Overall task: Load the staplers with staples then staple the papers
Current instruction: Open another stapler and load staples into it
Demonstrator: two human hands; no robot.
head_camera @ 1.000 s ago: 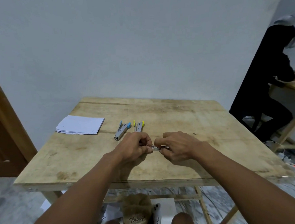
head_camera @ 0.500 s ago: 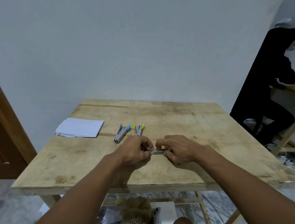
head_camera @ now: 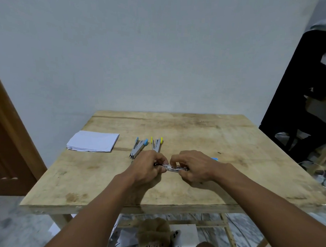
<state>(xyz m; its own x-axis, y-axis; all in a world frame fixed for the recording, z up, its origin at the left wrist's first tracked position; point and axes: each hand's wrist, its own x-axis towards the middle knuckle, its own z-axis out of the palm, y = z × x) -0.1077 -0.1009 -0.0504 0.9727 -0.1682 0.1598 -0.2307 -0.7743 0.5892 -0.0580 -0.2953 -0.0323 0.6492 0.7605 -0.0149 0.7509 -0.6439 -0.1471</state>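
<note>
Both forearms reach in over the near edge of the table. The left hand and right hand meet knuckles-up, fingers curled and pinching opposite ends of a metal stapler held level at mid-table. Just beyond lie a blue-tipped stapler and a yellow-tipped stapler, both splayed. The stack of papers sits toward the left edge.

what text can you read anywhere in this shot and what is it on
"Vintag": script lettering on the brown cap below the table's near edge; the end of the word cannot be made out.
Dark marks on the white object beside the cap: too blurred to read.
Small dark mark on the yellow-tipped stapler: too small to read.
Held stapler: no readable text.
</note>
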